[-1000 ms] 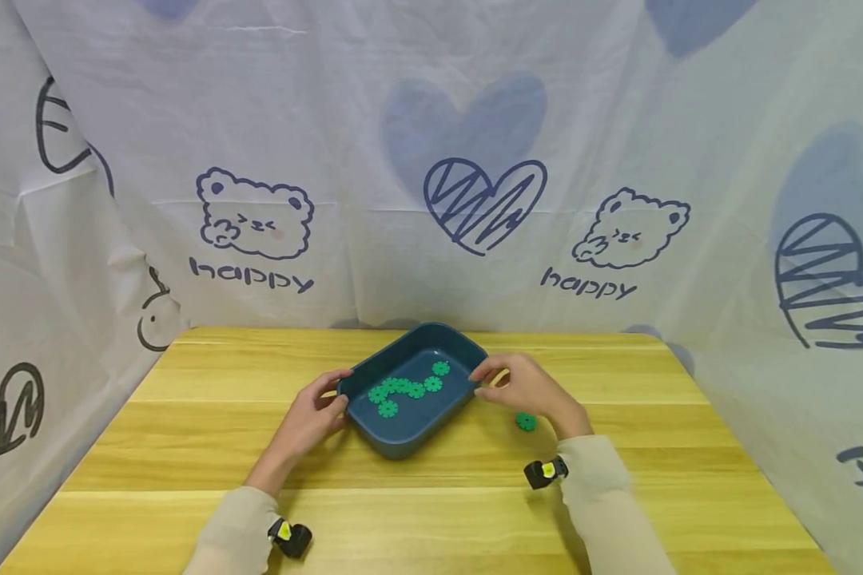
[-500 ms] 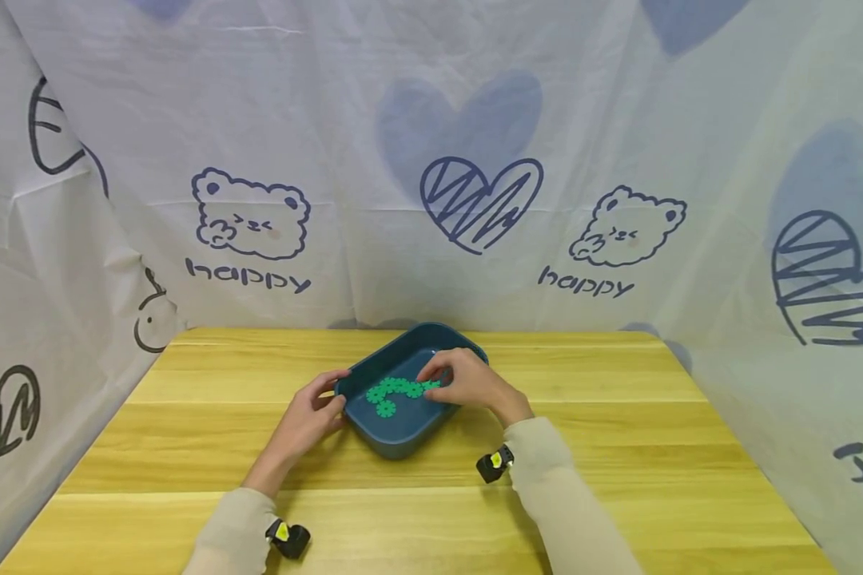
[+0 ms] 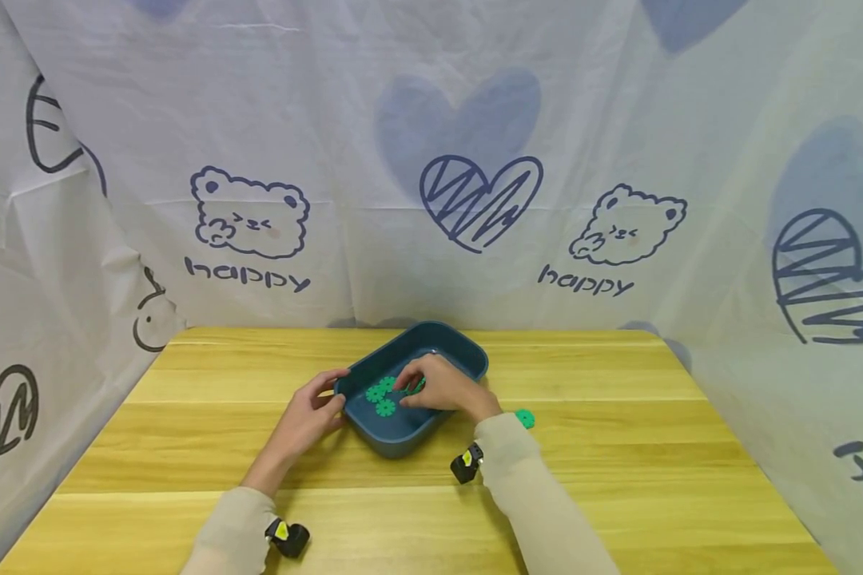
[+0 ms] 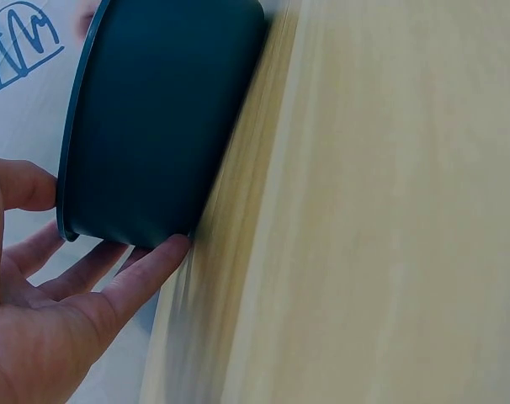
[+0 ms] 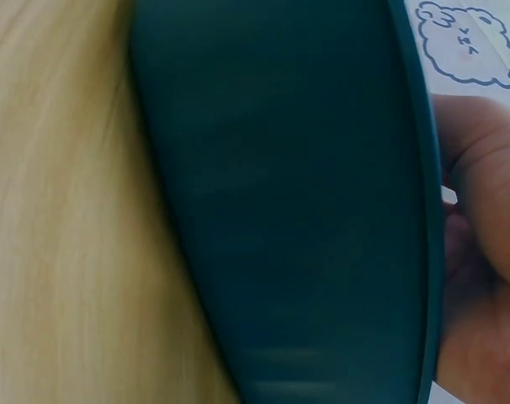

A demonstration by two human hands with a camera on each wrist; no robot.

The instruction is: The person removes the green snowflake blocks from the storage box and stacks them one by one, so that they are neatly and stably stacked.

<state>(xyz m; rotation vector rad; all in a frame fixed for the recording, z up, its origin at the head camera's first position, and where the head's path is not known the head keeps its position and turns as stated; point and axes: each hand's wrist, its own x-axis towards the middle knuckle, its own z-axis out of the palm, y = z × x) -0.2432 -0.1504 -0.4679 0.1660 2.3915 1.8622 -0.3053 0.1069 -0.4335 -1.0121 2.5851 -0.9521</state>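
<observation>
A dark blue rectangular bin [image 3: 395,449] sits on the wooden table. My left hand [image 3: 304,422] grips its left end; in the left wrist view the thumb presses the rim and the fingers lie against the outer wall. Several green notched plastic discs [image 3: 385,408] lie on the bin floor. My right hand [image 3: 442,385] reaches over the near right wall into the bin, thumb and forefinger parted, fingertips close beside the discs. Green shows in the gap behind these fingertips. In the right wrist view the bin's wall [image 5: 297,202] hides the fingertips.
One green disc [image 3: 525,418] lies on the table [image 3: 618,463] to the right of the bin, partly behind the right sleeve. A white printed curtain [image 3: 374,263] hangs along the table's back edge and at both sides.
My right hand has moved left from the bin's right rim, down into the bin over the discs. My left hand and the bin have stayed in place.
</observation>
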